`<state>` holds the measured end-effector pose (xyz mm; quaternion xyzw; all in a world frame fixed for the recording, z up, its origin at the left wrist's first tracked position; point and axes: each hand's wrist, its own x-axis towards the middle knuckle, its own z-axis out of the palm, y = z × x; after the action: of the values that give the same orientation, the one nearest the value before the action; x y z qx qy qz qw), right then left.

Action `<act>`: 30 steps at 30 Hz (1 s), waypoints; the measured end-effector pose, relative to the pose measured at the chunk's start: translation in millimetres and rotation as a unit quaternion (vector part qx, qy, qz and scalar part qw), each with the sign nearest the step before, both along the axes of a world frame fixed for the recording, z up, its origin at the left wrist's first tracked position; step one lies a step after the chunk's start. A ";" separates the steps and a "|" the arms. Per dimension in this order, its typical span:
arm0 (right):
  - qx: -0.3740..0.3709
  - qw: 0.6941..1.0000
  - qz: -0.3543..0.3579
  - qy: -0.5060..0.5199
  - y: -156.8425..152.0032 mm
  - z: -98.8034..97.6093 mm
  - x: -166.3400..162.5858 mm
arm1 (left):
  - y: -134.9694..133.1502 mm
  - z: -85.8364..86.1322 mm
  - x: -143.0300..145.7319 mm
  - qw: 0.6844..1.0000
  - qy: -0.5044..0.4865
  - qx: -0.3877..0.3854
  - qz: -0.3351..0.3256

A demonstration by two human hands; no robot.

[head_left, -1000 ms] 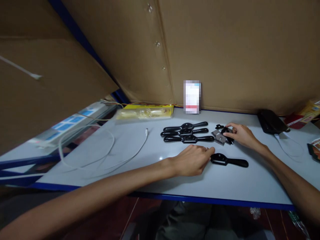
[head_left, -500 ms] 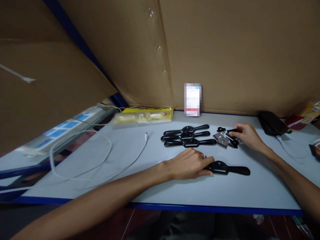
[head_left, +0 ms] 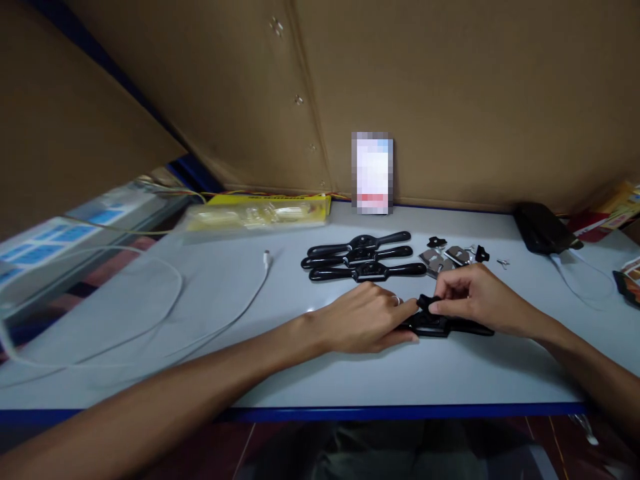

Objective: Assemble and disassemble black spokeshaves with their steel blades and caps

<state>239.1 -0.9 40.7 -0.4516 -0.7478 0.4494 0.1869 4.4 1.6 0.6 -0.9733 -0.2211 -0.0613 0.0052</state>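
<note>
My left hand [head_left: 370, 317] is closed round the left handle of a black spokeshave body [head_left: 470, 326] lying near the front of the table. Pinched in my right hand [head_left: 475, 297] is a small black lever cap [head_left: 427, 303], held over the middle of that body; whether it touches is unclear. Behind my hands lie three more black spokeshave bodies [head_left: 367, 272] in a row. Right of them is a little heap of flat metal blades [head_left: 437, 260] with loose black lever caps [head_left: 482, 253] and small screws [head_left: 503, 263].
At the back, a phone [head_left: 373, 173] leans against the cardboard wall. A bagged yellow package [head_left: 260, 215] lies left of it. A white cable [head_left: 240, 313] loops across the left side near a power strip [head_left: 65, 237]. A black case [head_left: 543, 230] sits at the right.
My right hand has moved from the heap of parts toward me and left, bringing a black lever cap over the spokeshave body. My left hand keeps its hold. The view has shifted slightly.
</note>
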 end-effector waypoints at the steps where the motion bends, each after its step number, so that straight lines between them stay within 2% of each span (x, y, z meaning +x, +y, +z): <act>1: 0.009 0.999 0.018 -0.025 -0.8 0.3 0.1 | 0.2 0.9 -0.3 1.000 -0.001 -0.004 0.000; 4: 0.041 0.995 0.052 -0.077 -0.6 0.6 0.4 | 0.8 3.4 -0.8 1.000 -0.002 -0.014 0.007; 9: 0.073 0.989 0.058 -0.112 -1.5 -4.4 -3.9 | 1.1 2.8 -1.3 1.000 -0.012 -0.024 0.009; 15: 0.088 0.988 0.073 -0.105 -2.1 -8.6 -5.5 | 1.5 -0.1 -1.5 1.000 0.003 -0.022 0.012; 18: 0.131 0.989 0.023 -0.056 8.1 -2.3 4.8 | 1.4 1.1 -0.9 1.000 0.006 -0.024 0.019; 20: 0.185 0.980 -0.061 -0.044 19.4 2.8 16.8 | 1.2 2.3 -0.5 0.999 0.004 -0.028 0.020; 24: 0.306 0.924 -0.177 -0.145 45.7 7.6 46.7 | 1.0 3.1 -0.1 0.999 -0.002 -0.039 0.019; 26: 0.327 0.904 -0.192 -0.198 55.9 5.9 58.4 | 1.1 3.0 -0.1 0.999 -0.001 -0.041 0.021; 30: 0.286 0.914 -0.172 -0.231 60.0 -3.4 59.5 | 1.1 3.8 0.3 0.999 0.013 -0.037 0.024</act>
<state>298.6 59.1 37.3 -0.5917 -0.7776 0.0606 0.2040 4.7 2.8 4.4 -0.9679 -0.2467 -0.0403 -0.0263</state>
